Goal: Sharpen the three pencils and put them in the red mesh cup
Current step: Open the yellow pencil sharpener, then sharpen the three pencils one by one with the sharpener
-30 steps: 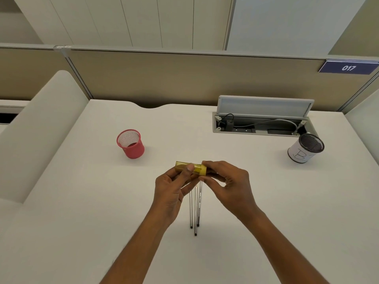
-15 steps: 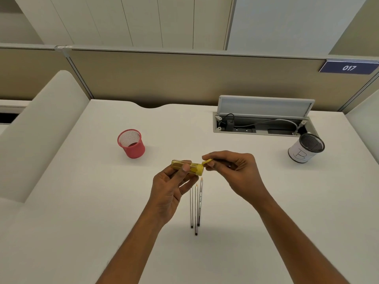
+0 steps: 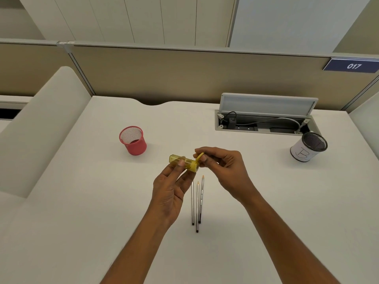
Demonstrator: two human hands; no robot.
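A yellow translucent sharpener (image 3: 183,160) is held above the white desk (image 3: 82,201) by my left hand (image 3: 170,187), thumb and fingers around its barrel. My right hand (image 3: 221,167) pinches the sharpener's yellow cap flap (image 3: 199,155), swung up from the right end. Three silver pencils (image 3: 197,203) lie side by side on the desk just below both hands, tips pointing away from me. The red mesh cup (image 3: 133,140) stands upright to the left, beyond my left hand.
A black mesh cup (image 3: 308,146) wrapped in white paper marked "B" stands at the right. Behind it an open cable box (image 3: 262,119) with its lid raised is sunk in the desk. A beige partition (image 3: 184,74) closes the back.
My right hand has pulled the cap flap open and moved right, away from the sharpener's end. My left hand has tilted the sharpener slightly. The pencils have not moved.
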